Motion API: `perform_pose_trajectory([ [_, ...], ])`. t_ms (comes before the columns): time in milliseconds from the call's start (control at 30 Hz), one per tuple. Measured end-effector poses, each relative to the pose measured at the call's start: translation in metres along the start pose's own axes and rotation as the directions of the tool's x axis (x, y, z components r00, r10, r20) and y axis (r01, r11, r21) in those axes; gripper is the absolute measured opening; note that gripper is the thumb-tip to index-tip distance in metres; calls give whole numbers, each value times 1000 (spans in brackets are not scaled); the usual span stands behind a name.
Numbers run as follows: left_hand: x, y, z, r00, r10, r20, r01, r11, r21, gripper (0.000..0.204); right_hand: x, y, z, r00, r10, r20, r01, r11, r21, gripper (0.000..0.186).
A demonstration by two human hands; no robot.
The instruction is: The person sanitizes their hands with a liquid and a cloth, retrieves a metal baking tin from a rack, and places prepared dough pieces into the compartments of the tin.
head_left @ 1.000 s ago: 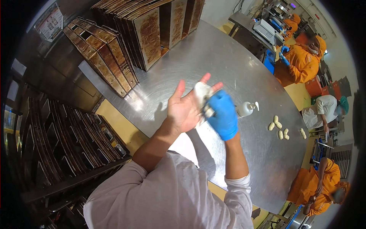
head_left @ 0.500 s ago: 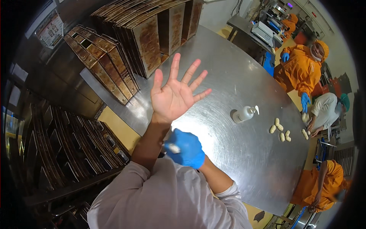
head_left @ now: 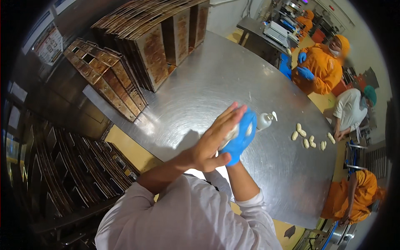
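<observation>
My bare left hand (head_left: 215,142) is raised over the near part of the steel table, with its fingers stretched out, palm turned toward my right hand. My right hand (head_left: 239,146), in a blue glove, is against it, palm facing palm. A pale lump (head_left: 230,136) shows between the two hands, mostly covered by fingers; its exact kind is hidden. Just beyond the glove stands a white pump bottle (head_left: 263,121), partly covered by it. Farther right, several pale, oval dough-like pieces (head_left: 306,143) lie in pairs on the table (head_left: 275,179).
Stacks of browned metal pans (head_left: 152,54) stand at the far left, with another leaning set (head_left: 104,79) beside them. A rack (head_left: 79,162) is at my left. Co-workers in orange (head_left: 323,64) and white (head_left: 350,110) stand along the right side. A scale (head_left: 277,33) sits on a back table.
My left hand has swung from an open raised palm to meet my right hand. My right hand has moved up and forward from my chest. A co-worker in orange has drawn a gloved hand back.
</observation>
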State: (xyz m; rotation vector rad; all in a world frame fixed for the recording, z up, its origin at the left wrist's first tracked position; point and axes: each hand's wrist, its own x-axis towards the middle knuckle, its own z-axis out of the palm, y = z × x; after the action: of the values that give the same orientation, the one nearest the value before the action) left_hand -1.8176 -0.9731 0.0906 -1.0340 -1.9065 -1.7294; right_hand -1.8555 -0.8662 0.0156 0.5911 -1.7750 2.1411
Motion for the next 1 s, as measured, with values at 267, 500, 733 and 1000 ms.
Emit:
perform_pose_trajectory([
  [267, -27, 12, -32, 945, -40, 324, -133, 859, 494, 59, 81, -37, -28, 891, 364, 273, -405, 360, 840, 41],
  [500, -31, -7, -4, 966, 168, 194, -184, 981, 68, 69, 30, 25, 10, 961, 265, 78, -271, 960, 67, 15],
  [733, -10, 50, -25, 948, 193, 253, -309, 746, 590, 47, 81, -12, -43, 965, 211, -158, -208, 977, 38, 17],
  [1000, -10, 35, -24, 786, -215, 579, -301, 686, 663, 29, 66, -97, -21, 836, -144, 529, 134, 989, 56, 19],
])
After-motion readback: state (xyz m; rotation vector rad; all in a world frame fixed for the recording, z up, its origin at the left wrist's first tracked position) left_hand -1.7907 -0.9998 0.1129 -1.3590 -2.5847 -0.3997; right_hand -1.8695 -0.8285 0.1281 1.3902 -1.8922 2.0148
